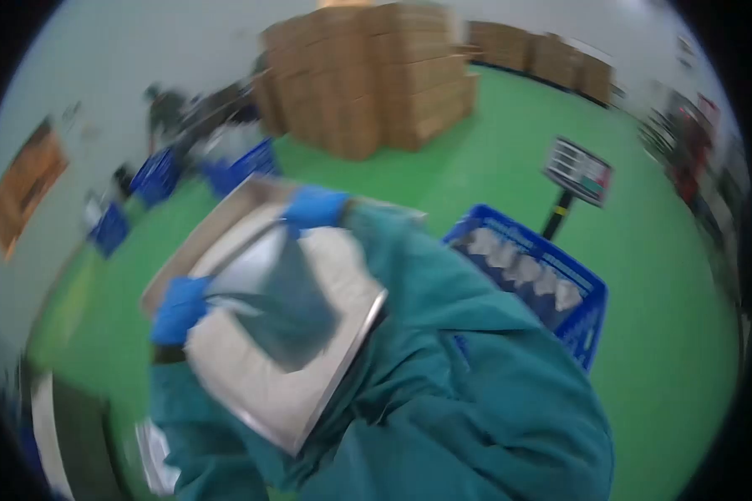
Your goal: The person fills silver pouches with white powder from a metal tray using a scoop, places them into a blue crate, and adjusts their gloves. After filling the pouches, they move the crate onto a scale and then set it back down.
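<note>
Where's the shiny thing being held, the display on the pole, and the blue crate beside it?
Shiny thing (286,307), head view: its middle.
Display (577,169), head view: panel's middle.
Blue crate (591,321), head view: right-hand wall.

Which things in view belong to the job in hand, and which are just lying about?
Apparently in use:
left hand
right hand
shiny grey piece
shallow tray
white powdery contents

Apparently lying about:
stacked cardboard boxes
scale display
nearest blue crate (link unclear)
</note>
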The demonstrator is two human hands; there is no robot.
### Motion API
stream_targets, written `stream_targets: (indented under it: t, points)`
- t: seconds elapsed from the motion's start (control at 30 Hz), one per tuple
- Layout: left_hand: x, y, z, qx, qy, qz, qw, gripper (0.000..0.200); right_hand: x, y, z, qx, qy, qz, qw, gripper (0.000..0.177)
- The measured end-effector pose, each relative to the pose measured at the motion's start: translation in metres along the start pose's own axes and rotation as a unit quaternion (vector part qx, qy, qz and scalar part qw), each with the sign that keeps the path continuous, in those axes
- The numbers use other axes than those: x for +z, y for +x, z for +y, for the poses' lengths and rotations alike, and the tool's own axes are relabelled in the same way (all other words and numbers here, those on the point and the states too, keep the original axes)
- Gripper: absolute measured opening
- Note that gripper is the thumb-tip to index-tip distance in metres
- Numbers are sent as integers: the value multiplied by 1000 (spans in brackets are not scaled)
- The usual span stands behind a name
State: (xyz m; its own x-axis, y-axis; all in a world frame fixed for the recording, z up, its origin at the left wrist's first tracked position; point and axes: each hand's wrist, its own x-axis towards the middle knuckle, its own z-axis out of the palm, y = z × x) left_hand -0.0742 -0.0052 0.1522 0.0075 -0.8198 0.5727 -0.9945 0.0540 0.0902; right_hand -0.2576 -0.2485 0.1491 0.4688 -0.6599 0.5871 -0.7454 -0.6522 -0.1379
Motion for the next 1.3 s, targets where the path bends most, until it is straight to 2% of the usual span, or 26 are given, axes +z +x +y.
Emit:
stream_targets:
  t: [0.03, 0.07, 0.1, 0.13, 0.23, 0.27, 0.3, 0.37, 0.43, 0.53, 0.57, 0.6, 0.63, 0.67, 0.7, 0.77, 0.8, 0.83, 0.9, 0.93, 1.0, 1.1, 1.17, 1.23, 1.27, 1.3]
  points:
    - [-55, 37, 36, 101, -32, -32, 994, 9, 54, 69, 9, -118, 168, -87, 975, 18]
    - [-79, 46, 38, 93, 50, -43, 993, 7, -61, 58, 15, -388, 193, -70, 898, 24]
    - [-91, 49, 37, -60, -139, -48, 987, 6, -87, 61, 8, -174, 426, -213, 862, 22]
    - [-94, 45, 35, -221, -315, -58, 921, 8, -108, 59, 6, -158, 399, -230, 873, 21]
    - [-56, 2, 69, -255, -236, -33, 937, 28, -106, 26, 13, -170, 240, -296, 909, 18]
    - [-37, -24, 60, -192, -146, -85, 967, 24, -78, 5, 20, -200, 227, -299, 905, 15]
    - [-12, -48, 59, 86, 146, -98, 981, 19, -46, -18, 31, -229, 212, -301, 901, 13]
    - [49, -103, 77, -2, 102, -129, 986, 15, -10, -64, 54, -202, 233, -422, 853, 14]
    - [64, -113, 145, -306, -146, -203, 919, 16, -16, -89, 63, -167, 196, -501, 826, 21]
    - [32, -94, 175, -364, -305, -248, 844, 28, -21, -94, 71, -156, 222, -505, 819, 28]
    - [43, -91, 138, -13, -158, -287, 945, 28, -12, -90, 76, -170, 266, -484, 816, 32]
    - [22, -73, 136, -197, -238, -253, 917, 24, -28, -80, 76, -170, 229, -462, 840, 33]
    - [28, -62, 92, 127, 17, -192, 973, 22, -46, -73, 79, -173, 290, -388, 857, 35]
    - [29, -51, 58, -81, -62, -238, 966, 19, -37, -58, 85, -262, 232, -304, 886, 37]
    - [15, -22, 50, 33, -83, -115, 989, 16, -68, -53, 91, -257, 276, -188, 907, 42]
    - [-19, 38, 55, 44, -29, -198, 979, 13, -167, -44, 77, -141, 241, -201, 939, 51]
    - [-39, 63, 81, -10, -45, -233, 971, 14, -183, -39, 72, -213, 234, -202, 927, 49]
    - [-42, 82, 83, 167, -7, -168, 972, 16, -177, -33, 73, -385, 236, -116, 885, 44]
    - [-41, 110, 81, 224, 120, -165, 953, 17, -137, -38, 59, -488, 182, -46, 852, 39]
    - [-39, 127, 83, 157, 125, -221, 954, 19, -124, -36, 40, -498, 210, -50, 840, 39]
    - [-38, 145, 96, -180, -91, -220, 954, 19, -108, -29, 23, -259, 193, -344, 882, 34]
    - [-87, 136, 81, -50, -95, -95, 990, 25, -121, -18, 39, -381, 232, -203, 872, 33]
    - [-88, 121, 52, 34, -239, 63, 968, 30, -191, -27, 62, -241, 179, -247, 921, 33]
    - [-89, 100, 78, -278, -263, 49, 922, 28, -254, -43, 100, -232, 151, -212, 937, 32]
    - [-69, 89, 59, -124, -213, 20, 969, 28, -286, -52, 116, -183, 118, -230, 948, 32]
    - [-55, 88, 56, -280, -217, -111, 929, 34, -314, -61, 128, -142, 90, -258, 951, 32]
